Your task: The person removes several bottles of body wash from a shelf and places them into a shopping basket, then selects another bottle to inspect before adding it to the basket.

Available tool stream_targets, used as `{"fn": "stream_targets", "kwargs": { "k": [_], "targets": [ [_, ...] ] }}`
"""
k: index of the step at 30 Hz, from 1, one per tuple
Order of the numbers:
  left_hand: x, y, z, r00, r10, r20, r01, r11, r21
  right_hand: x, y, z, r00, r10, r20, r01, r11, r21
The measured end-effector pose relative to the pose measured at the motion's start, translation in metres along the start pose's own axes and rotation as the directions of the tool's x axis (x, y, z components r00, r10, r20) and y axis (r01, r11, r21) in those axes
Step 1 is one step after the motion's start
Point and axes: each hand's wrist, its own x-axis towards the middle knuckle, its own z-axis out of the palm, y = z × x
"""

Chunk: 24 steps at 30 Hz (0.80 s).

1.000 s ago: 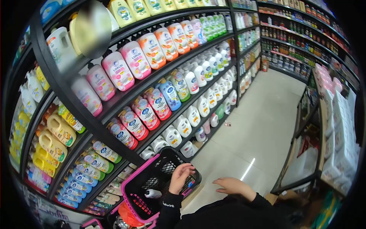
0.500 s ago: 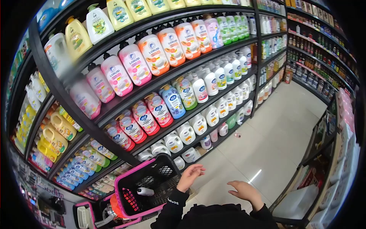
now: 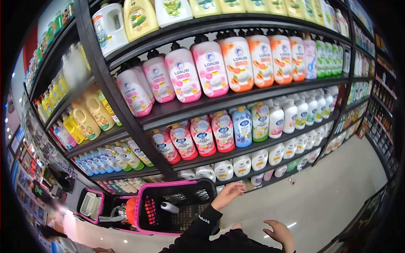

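My left hand (image 3: 229,195) is raised beside the black shopping basket with a pink rim (image 3: 141,206). Its fingers are loosely stretched and nothing is in them. Inside the basket a small white bottle with a dark cap (image 3: 170,207) lies on its side. My right hand (image 3: 280,234) hangs over the tiled floor, open and holding nothing. In front stand pump bottles of LORUSI body wash, pink (image 3: 182,71) and orange (image 3: 236,63). One shelf lower are pink-red bottles (image 3: 202,137) and a blue one (image 3: 242,126).
Black shelving (image 3: 236,95) runs along the aisle, with white jugs (image 3: 241,165) low down. A second basket (image 3: 91,205) holds a pale plastic rack, and an orange-red item (image 3: 131,211) lies beside the first. People (image 3: 59,236) are at lower left. Pale tiles (image 3: 333,194) cover the floor.
My view has turned left, so the shelves and baskets sit further right and people show at lower left. Both hands appear further right in the view and stay open.
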Motion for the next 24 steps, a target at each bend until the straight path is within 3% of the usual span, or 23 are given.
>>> {"fn": "stream_targets", "kwargs": {
  "k": [5,12,24],
  "targets": [
    [0.024,0.02,-0.041,0.987,0.103,-0.125,-0.096,0.994,0.057,0.066,0.001,-0.022,0.997,-0.065,0.04,0.067,0.997,-0.048],
    [0.029,0.063,-0.093,0.931,0.226,-0.286,-0.189,0.97,0.151,0.14,-0.016,-0.033,0.976,-0.214,0.029,0.213,0.977,0.024],
    [0.043,0.073,-0.073,0.86,0.213,-0.463,-0.106,0.963,0.246,0.208,0.023,-0.071,0.897,-0.416,0.151,0.398,0.907,0.137]
  ]
}}
